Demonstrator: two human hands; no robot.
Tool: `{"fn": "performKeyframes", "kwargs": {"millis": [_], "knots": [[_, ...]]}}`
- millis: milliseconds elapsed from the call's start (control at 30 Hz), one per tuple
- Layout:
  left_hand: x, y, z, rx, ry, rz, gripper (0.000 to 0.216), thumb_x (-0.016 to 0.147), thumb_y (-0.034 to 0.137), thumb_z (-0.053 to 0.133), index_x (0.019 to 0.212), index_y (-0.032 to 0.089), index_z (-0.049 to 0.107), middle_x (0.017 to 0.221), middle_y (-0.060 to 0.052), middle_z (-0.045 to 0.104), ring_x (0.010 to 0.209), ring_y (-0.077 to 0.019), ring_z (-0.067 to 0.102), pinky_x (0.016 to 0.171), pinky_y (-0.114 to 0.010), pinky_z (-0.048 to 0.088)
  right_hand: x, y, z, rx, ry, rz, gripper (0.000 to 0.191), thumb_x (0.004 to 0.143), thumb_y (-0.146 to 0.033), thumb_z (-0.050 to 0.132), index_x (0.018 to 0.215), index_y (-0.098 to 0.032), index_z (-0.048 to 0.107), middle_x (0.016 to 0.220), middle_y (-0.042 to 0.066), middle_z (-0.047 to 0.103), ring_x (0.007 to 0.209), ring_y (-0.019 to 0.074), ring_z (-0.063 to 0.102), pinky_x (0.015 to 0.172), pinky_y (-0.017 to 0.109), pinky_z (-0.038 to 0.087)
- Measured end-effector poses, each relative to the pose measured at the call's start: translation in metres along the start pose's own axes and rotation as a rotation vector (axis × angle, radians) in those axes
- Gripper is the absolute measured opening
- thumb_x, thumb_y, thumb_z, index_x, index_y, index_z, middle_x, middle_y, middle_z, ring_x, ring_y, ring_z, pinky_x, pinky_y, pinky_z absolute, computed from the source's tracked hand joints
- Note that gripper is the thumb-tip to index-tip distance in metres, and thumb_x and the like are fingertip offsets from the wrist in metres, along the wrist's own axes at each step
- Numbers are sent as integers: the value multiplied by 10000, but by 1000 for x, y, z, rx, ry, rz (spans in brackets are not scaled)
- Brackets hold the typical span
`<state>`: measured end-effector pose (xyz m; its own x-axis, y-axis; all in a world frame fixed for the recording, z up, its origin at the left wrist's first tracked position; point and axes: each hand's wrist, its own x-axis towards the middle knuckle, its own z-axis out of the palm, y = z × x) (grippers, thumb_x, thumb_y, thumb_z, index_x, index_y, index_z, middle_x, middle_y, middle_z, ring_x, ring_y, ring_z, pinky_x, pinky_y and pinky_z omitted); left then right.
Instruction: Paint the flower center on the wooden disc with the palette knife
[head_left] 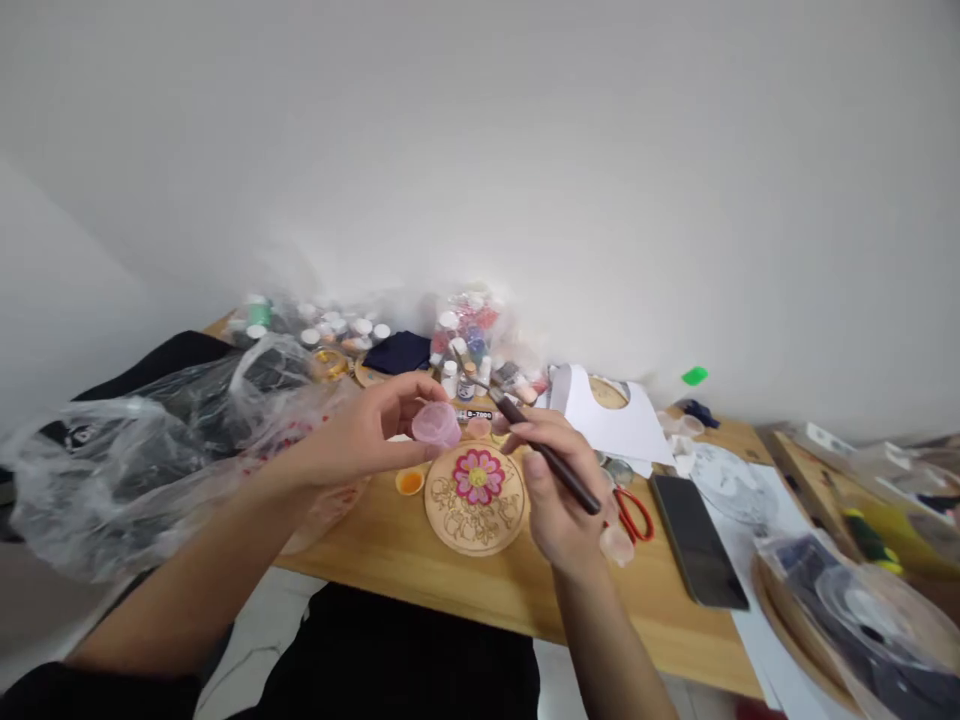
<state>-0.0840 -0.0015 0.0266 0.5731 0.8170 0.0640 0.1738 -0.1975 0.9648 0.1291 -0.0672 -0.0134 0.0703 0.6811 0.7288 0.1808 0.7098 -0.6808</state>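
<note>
Taking the painted disc as the middle of my clock, a crumpled plastic bag (172, 470) lies out at nine, and my left hand (371, 428) is up at ten, thumb and fingers closed around a small pink cup. A little orange-filled cup (410, 483) sits on the table just off the disc's edge, between nine and ten. The pink cup (436, 426) is at eleven, tilted in my grip; it looks thin and light, likely to buckle or slip if squeezed, so I'd take it gently by its sides. The wooden disc (474, 505) itself lies flat, probably stiff and best held by its rim (its pink flower may be wet; I cannot tell). The dark-handled brush (555, 459) slants from two towards twelve, slim and rigid, pinched in my right hand (561, 475) along its handle. At three lie red-handled scissors (635, 515), then a phone (699, 540) farther out.
</note>
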Motion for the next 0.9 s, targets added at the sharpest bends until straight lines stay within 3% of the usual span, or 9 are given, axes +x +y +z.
{"fn": "performKeyframes", "kwargs": {"millis": [100,300,533,733,900], "knots": [[-19,-1,-7,-18,51,17,363,746,337,795,1044,206,634,967,-26,675,849,-161,639,726,-266,529,13,-5,29,-155,-169,-162,226,966,-180,558,1152,-270,650,1088,57,708,1077,183,678,922,367,570],[-49,-14,-16,-260,101,-18,409,705,334,850,1032,177,660,993,-45,702,908,-177,656,785,-288,546,17,-13,61,-353,-304,-387,194,948,-236,611,1140,-233,639,1081,91,671,1030,198,682,798,336,602],[-60,-19,-14,-325,44,23,311,722,285,848,975,192,692,883,11,683,840,-141,629,749,-245,508,20,-23,58,-454,-366,-521,150,938,-182,611,1073,-187,675,1058,114,694,992,199,697,819,336,600],[-56,-4,-9,-288,20,82,240,709,260,848,884,191,699,817,23,659,759,-129,598,692,-241,484,24,-30,50,-457,-324,-610,216,910,-151,621,1114,-161,694,1038,133,699,982,222,701,789,333,591],[-45,2,-5,-356,-23,105,250,730,259,840,919,175,698,864,-18,693,820,-157,636,748,-276,517,31,-36,39,-410,-348,-480,296,916,-151,599,1187,-246,671,1045,101,705,952,215,711,749,356,607]]}}
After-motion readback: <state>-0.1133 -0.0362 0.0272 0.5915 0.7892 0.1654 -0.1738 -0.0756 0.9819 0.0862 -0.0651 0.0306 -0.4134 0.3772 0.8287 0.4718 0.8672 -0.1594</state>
